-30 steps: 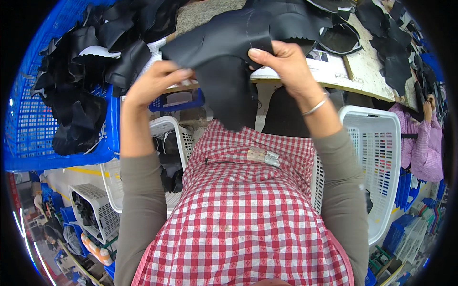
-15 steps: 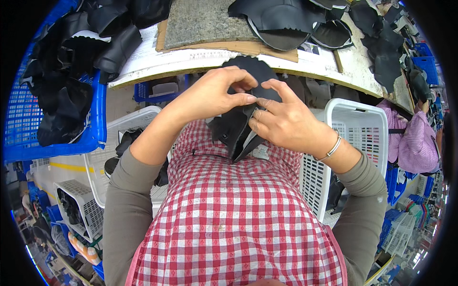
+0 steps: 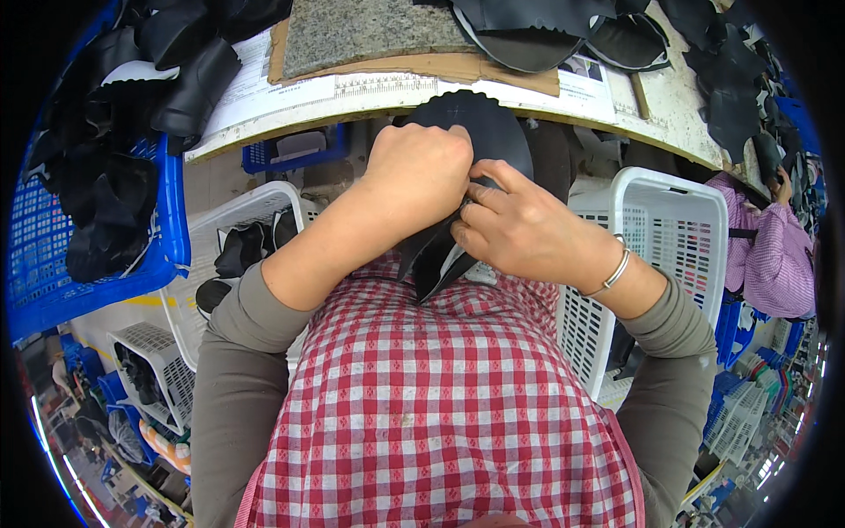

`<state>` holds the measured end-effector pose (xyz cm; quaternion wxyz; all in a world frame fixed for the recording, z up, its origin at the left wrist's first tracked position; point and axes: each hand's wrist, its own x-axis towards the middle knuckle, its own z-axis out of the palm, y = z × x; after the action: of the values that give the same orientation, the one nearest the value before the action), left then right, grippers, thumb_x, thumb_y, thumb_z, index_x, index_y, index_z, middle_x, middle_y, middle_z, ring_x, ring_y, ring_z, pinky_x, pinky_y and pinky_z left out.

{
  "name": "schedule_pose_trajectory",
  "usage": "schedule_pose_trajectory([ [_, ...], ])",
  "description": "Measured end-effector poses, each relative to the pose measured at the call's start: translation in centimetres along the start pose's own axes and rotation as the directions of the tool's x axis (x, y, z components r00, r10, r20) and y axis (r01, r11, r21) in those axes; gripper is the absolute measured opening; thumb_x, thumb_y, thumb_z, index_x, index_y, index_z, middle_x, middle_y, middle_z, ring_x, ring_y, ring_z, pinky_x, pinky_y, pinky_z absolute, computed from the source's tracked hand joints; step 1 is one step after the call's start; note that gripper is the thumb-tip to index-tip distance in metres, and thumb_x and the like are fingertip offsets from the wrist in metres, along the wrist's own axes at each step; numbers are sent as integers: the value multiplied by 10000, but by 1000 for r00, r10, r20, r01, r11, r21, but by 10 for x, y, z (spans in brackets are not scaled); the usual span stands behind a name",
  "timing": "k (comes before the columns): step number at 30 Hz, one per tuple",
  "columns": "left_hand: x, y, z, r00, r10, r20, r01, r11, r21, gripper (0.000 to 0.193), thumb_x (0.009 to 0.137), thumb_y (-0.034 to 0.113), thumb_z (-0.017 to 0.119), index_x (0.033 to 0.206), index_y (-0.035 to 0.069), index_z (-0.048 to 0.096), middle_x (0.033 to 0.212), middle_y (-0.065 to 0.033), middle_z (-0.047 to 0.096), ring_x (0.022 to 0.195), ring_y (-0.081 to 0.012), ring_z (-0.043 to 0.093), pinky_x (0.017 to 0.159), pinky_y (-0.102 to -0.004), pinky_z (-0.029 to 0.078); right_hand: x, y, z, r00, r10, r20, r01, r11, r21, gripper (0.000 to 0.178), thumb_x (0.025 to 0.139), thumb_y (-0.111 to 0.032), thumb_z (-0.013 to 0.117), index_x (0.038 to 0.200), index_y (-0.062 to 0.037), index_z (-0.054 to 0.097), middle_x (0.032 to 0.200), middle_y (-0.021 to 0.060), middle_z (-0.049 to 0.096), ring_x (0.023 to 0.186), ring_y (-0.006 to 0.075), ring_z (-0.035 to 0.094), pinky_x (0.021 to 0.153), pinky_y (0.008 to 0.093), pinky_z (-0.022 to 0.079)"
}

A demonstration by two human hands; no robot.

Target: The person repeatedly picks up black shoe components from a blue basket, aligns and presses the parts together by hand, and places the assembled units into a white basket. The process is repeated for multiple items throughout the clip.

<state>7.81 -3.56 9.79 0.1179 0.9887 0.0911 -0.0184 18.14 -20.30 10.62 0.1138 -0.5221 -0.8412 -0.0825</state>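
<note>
A black shoe upper [image 3: 471,114] with a scalloped edge hangs between me and the table's near edge, its pale lining showing at the lower opening. My left hand [image 3: 421,176] is closed in a fist over its middle, knuckles up. My right hand [image 3: 519,220], with a metal bangle at the wrist, pinches the upper beside it, thumb and fingers bent in. The two hands meet at the fingertips. Whatever lies right under the fingers is hidden. Below them the upper's lower tip rests against my red checked apron [image 3: 422,378].
Ahead is a worktable [image 3: 673,114] with a stone slab [image 3: 370,35] on cardboard and more black uppers [image 3: 519,44]. A blue crate [image 3: 172,220] full of black pieces stands left. White baskets [image 3: 669,189] flank me. Another person in a pink checked sleeve [image 3: 779,264] is at far right.
My left hand has rolled over from a loose pinch into a closed fist, knuckles up. The right fingers have curled in closer. The upper's scalloped part has turned slightly and shows more.
</note>
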Motion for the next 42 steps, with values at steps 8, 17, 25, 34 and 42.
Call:
schedule_pose_trajectory([
  [8,-55,-9,15,913,-229,-337,-145,590,-795,179,1029,129,621,954,-26,668,875,-119,759,748,-210,771,699,-369,619,-17,-13,-11,982,118,148,-131,988,76,156,781,-114,680,909,-30,713,832,72,642,911,263,687,997,420,505],
  [17,-90,-45,60,987,-60,152,163,424,-891,682,984,384,754,1456,-53,529,1269,-150,647,1128,-176,627,998,-316,495,-16,-15,7,972,235,-29,-235,972,1,86,766,-109,680,823,-47,698,716,36,564,713,201,641,933,390,499],
  [25,-90,-43,68,906,-13,424,360,-504,-785,565,871,-7,786,1398,-41,583,1259,-114,701,1141,-209,683,1012,-318,534,1,-22,1,969,234,-77,-238,970,-55,56,749,-117,698,779,-73,716,696,20,567,731,194,581,877,367,468],
  [34,-59,-80,20,948,-302,97,269,603,-751,352,928,60,735,1276,27,691,1135,-108,737,1015,-195,707,928,-349,570,0,-10,20,948,314,-44,-316,947,-60,34,682,-151,718,698,-121,711,670,-6,640,779,167,588,817,336,448],
  [42,-29,-48,48,949,25,315,264,483,-835,282,887,47,786,1142,-19,685,941,-53,688,932,-133,668,846,-305,545,-5,-12,42,912,411,15,-411,910,48,138,731,-176,784,855,-120,763,707,-7,638,749,201,600,772,361,446],
])
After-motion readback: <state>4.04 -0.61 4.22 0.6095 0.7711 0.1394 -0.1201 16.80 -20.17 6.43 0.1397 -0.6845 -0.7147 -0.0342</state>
